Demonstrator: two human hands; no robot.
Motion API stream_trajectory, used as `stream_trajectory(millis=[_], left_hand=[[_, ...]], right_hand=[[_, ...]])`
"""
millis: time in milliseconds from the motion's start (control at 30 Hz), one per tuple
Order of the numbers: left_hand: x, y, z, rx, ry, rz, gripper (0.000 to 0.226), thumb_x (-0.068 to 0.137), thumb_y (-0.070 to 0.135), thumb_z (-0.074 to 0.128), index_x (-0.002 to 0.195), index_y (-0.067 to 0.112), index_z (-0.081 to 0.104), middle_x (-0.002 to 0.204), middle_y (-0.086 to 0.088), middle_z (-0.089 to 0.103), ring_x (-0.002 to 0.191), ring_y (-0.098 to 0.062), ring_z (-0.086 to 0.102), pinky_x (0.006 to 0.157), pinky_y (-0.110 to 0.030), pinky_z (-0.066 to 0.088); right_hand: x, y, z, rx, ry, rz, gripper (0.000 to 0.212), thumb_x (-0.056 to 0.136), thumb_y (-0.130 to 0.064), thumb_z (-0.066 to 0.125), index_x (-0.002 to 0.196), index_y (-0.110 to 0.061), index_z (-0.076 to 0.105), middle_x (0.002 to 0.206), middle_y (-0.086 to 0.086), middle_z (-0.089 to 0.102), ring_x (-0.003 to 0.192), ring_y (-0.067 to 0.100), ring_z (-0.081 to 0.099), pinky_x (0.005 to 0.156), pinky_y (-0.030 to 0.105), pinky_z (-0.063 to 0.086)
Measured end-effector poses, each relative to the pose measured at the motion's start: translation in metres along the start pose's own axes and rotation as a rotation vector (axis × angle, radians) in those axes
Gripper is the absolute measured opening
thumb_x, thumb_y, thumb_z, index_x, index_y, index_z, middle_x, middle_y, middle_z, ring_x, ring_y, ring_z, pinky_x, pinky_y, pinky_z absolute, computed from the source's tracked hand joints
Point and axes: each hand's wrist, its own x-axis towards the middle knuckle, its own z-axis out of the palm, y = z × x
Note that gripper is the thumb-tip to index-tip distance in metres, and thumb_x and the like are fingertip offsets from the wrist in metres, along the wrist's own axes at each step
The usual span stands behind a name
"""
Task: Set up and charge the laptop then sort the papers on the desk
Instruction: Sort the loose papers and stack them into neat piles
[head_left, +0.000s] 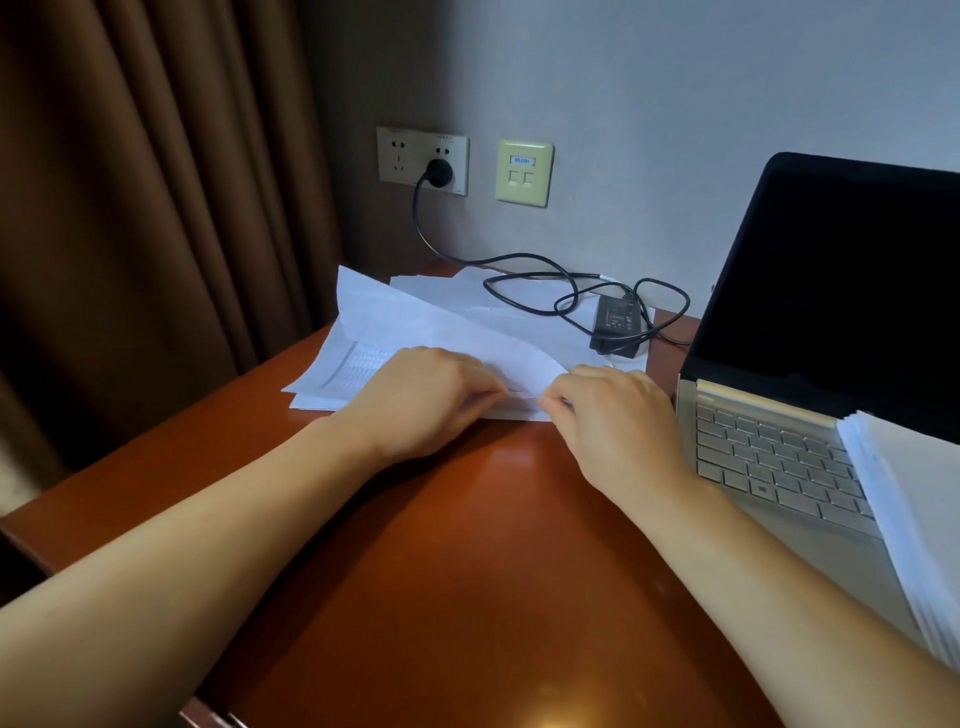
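Note:
Loose white papers lie spread at the back of the red-brown desk. My left hand and my right hand meet at the papers' near edge, and both pinch the top sheet, which bows upward. An open silver laptop with a dark screen stands at the right. A black charger brick rests on the papers; its cable runs to a plug in the wall socket. A neat paper stack lies on the laptop's right side.
Brown curtains hang at the left beside the desk. A cream network wall plate sits right of the socket. The desk's left edge drops off near the curtain.

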Motion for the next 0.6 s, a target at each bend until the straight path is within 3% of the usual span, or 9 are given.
stream_trajectory(millis=[133, 267, 367, 467, 600], left_hand=[[-0.001, -0.005, 0.002, -0.038, 0.031, -0.053, 0.028, 0.096, 0.053, 0.06, 0.097, 0.033, 0.08, 0.098, 0.011, 0.077, 0.084, -0.016, 0.067, 0.075, -0.036, 0.054], [-0.001, -0.012, 0.003, -0.141, 0.087, -0.102, 0.02, 0.088, 0.051, 0.07, 0.091, 0.033, 0.08, 0.091, 0.013, 0.076, 0.081, -0.01, 0.066, 0.074, -0.037, 0.055], [0.001, -0.008, 0.0, 0.001, 0.164, 0.065, 0.027, 0.087, 0.047, 0.066, 0.105, 0.028, 0.075, 0.102, 0.006, 0.071, 0.095, -0.02, 0.062, 0.082, -0.038, 0.052], [0.003, 0.001, -0.003, 0.231, 0.183, 0.241, 0.032, 0.087, 0.036, 0.07, 0.117, 0.024, 0.071, 0.11, -0.002, 0.063, 0.102, -0.025, 0.052, 0.083, -0.034, 0.039], [0.0, 0.0, 0.006, 0.277, 0.063, 0.273, 0.012, 0.087, 0.025, 0.064, 0.092, 0.023, 0.075, 0.089, 0.0, 0.066, 0.083, -0.026, 0.06, 0.069, -0.032, 0.044]], right_hand=[[-0.003, -0.001, -0.006, 0.113, -0.006, -0.037, 0.023, 0.099, -0.028, 0.051, 0.087, -0.022, 0.07, 0.083, -0.004, 0.065, 0.077, 0.023, 0.055, 0.071, 0.031, 0.032], [-0.003, -0.003, -0.004, 0.1, -0.017, -0.04, 0.025, 0.101, -0.024, 0.046, 0.085, -0.019, 0.065, 0.076, -0.006, 0.054, 0.072, 0.021, 0.043, 0.068, 0.031, 0.026], [-0.001, 0.002, -0.004, 0.013, 0.003, 0.036, 0.024, 0.101, -0.025, 0.047, 0.089, -0.019, 0.066, 0.082, -0.002, 0.061, 0.079, 0.028, 0.057, 0.063, 0.032, 0.032], [0.0, 0.004, -0.005, -0.003, 0.047, 0.13, 0.023, 0.099, -0.025, 0.049, 0.088, -0.017, 0.067, 0.084, 0.001, 0.064, 0.081, 0.032, 0.062, 0.057, 0.032, 0.035], [0.0, 0.004, -0.006, 0.038, 0.095, 0.188, 0.021, 0.097, -0.03, 0.057, 0.09, -0.014, 0.067, 0.085, 0.002, 0.066, 0.08, 0.035, 0.063, 0.06, 0.034, 0.037]])
